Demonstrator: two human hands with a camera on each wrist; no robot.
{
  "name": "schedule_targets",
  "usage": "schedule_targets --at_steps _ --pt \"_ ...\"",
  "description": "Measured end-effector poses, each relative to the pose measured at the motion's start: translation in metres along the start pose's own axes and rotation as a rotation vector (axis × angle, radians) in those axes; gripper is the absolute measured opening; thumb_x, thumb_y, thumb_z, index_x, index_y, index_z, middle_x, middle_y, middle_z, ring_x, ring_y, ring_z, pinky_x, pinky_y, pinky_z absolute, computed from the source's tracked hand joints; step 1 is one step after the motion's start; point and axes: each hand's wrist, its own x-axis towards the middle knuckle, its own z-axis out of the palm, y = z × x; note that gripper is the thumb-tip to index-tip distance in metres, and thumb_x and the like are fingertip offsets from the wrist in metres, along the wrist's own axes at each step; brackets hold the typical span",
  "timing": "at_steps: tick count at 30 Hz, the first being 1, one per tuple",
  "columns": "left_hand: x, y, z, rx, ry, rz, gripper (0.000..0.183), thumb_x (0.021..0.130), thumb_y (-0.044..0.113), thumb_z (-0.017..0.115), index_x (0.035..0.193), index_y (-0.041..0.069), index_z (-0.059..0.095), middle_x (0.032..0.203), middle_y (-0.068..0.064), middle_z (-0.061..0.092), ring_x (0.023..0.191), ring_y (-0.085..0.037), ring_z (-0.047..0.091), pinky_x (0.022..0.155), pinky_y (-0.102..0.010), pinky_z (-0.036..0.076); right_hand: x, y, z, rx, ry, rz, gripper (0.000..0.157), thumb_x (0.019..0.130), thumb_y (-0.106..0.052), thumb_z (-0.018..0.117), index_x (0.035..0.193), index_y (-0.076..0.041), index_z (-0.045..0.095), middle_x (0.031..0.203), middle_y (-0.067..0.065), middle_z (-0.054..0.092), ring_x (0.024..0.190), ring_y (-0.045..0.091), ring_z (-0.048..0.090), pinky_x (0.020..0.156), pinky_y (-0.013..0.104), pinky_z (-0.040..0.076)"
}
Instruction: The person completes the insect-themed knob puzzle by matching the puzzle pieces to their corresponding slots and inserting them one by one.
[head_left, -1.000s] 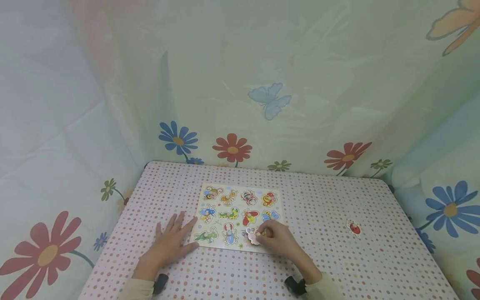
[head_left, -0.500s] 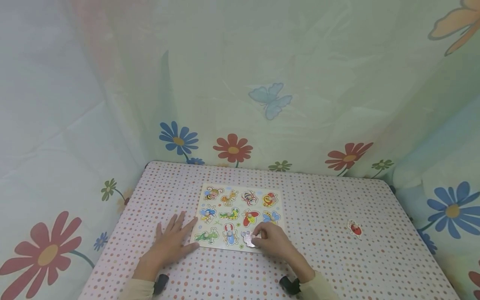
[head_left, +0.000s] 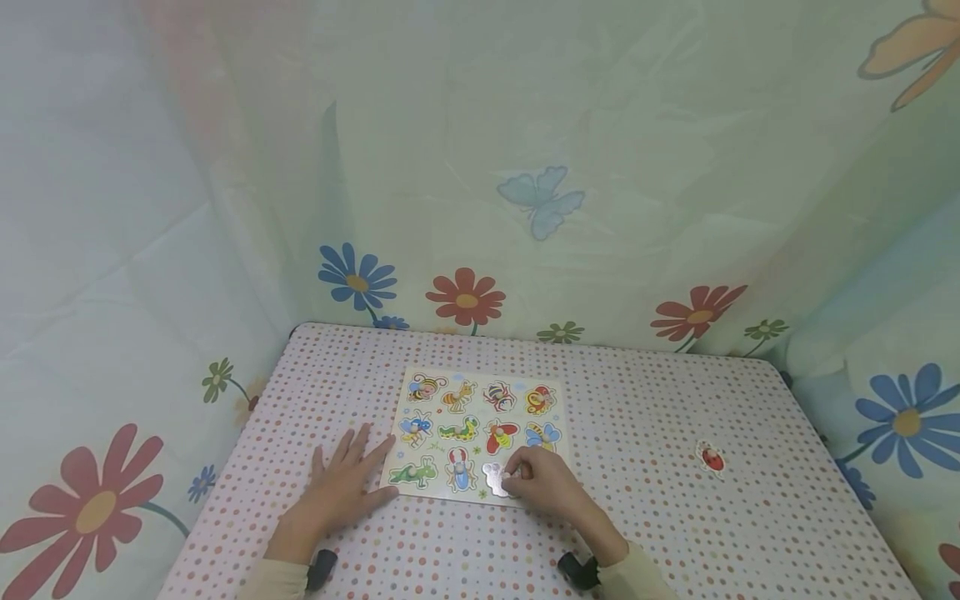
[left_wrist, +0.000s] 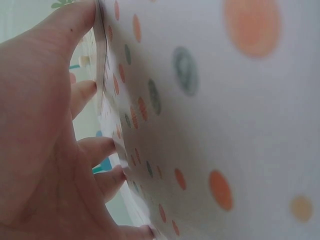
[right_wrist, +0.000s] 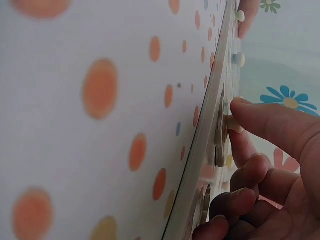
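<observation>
A wooden peg puzzle board (head_left: pixel 441 454) with several insect pieces lies on the table. My right hand (head_left: pixel 549 482) is over its near right corner, thumb and fingertip pinching the knob (right_wrist: pixel 234 123) of a pale, shiny puzzle piece (head_left: pixel 495 479). In the right wrist view that piece (right_wrist: pixel 220 140) stands slightly proud of the board. The picture on it is washed out by glare and partly hidden by my fingers. My left hand (head_left: pixel 341 483) rests spread on the table, thumb and fingertips at the board's left edge. The board's near right corner is hidden under my right hand.
A loose ladybug piece (head_left: pixel 711 458) lies on the dotted tablecloth (head_left: pixel 637 400) to the right of the board. Curtains with printed flowers (head_left: pixel 465 298) enclose the table at the back and both sides.
My right hand has shifted slightly left with the piece, which was tilted and now lies flatter over the board's bottom row. The left hand has stayed still.
</observation>
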Motion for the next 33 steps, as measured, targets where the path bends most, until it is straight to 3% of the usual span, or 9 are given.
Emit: schedule_targets --at_steps 25,33 --pt "0.001 -0.001 0.003 0.011 0.004 -0.011 0.08 0.09 0.066 0.058 0.157 0.029 0.034 0.166 -0.013 0.011 0.15 -0.041 0.007 0.108 -0.076 -0.003 0.0 -0.001 0.001 -0.027 -0.019 -0.014 0.009 0.085 -0.015 0.078 0.085 -0.014 0.069 0.063 -0.004 0.048 0.056 0.01 0.042 0.049 0.022 0.035" --pt "0.001 -0.002 0.004 0.006 -0.001 -0.008 0.079 0.091 0.065 0.058 0.158 0.03 0.033 0.166 -0.013 0.011 0.15 -0.041 0.007 0.109 -0.076 -0.003 -0.001 0.005 -0.015 0.0 0.028 -0.003 0.005 0.088 -0.016 0.076 0.091 -0.014 0.072 0.067 -0.004 0.051 0.055 0.011 0.045 0.049 0.023 0.038"
